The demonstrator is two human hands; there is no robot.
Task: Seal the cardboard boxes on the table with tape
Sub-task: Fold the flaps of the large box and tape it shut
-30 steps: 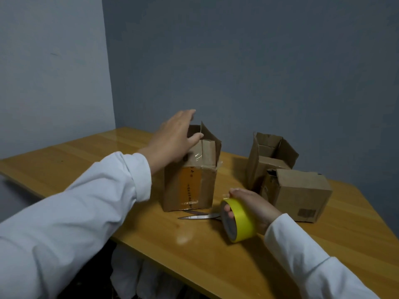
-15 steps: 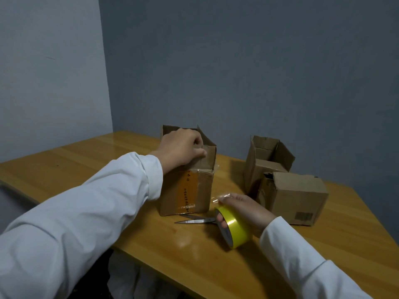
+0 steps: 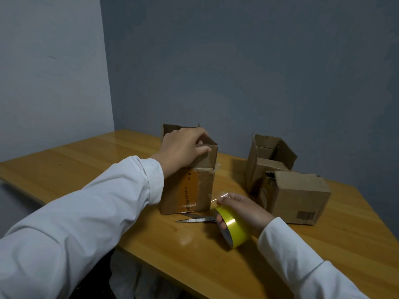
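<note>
An open cardboard box (image 3: 194,190) with an orange label stands in the middle of the wooden table (image 3: 86,169). My left hand (image 3: 183,149) grips its near top flap, fingers curled over the edge into the opening. My right hand (image 3: 244,210) holds a yellow tape roll (image 3: 234,228) on edge on the table just right of that box, with a short clear tail of tape sticking up at my fingertips. Two more boxes stand to the right: an open one (image 3: 267,160) at the back and a closed one (image 3: 300,197) in front of it.
Metal scissors (image 3: 195,219) lie flat on the table between the near box and the tape roll. Grey walls close off the table's back and left sides. The table's front edge runs diagonally below my arms.
My left hand came down from above the box and curled over its top flap, folding it inward. My right hand shifted the tape roll slightly and a clear tape tail now shows.
</note>
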